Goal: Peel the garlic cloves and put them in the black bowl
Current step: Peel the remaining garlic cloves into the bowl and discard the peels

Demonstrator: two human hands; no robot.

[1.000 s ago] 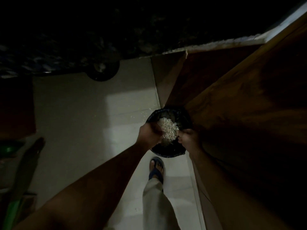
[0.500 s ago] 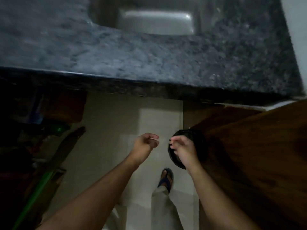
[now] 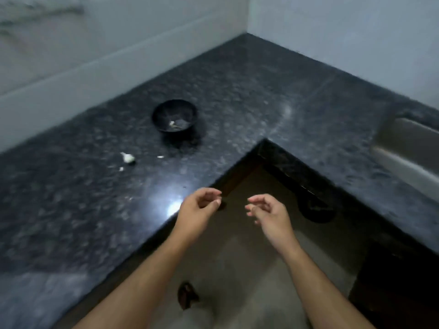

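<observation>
A black bowl [image 3: 174,115] stands on the dark granite counter [image 3: 237,91], far left of centre, with a small pale bit inside it. A white garlic piece [image 3: 128,158] lies on the counter in front of the bowl, with a few small white scraps [image 3: 160,157] beside it. My left hand [image 3: 197,210] hovers at the counter's inner edge, fingers loosely curled and empty. My right hand [image 3: 266,211] hangs over the floor gap, fingers apart and empty. Both hands are well short of the bowl and the garlic.
The counter is L-shaped and wraps around the corner under white walls. A steel sink [image 3: 408,148] is set into the right arm. Below, a dark round bin [image 3: 316,210] stands on the pale floor, and a sandalled foot [image 3: 186,295] shows between my arms.
The view has swung up from the floor to the counter. My hands have let go of the black bag of peels low down and risen, empty, to counter height.
</observation>
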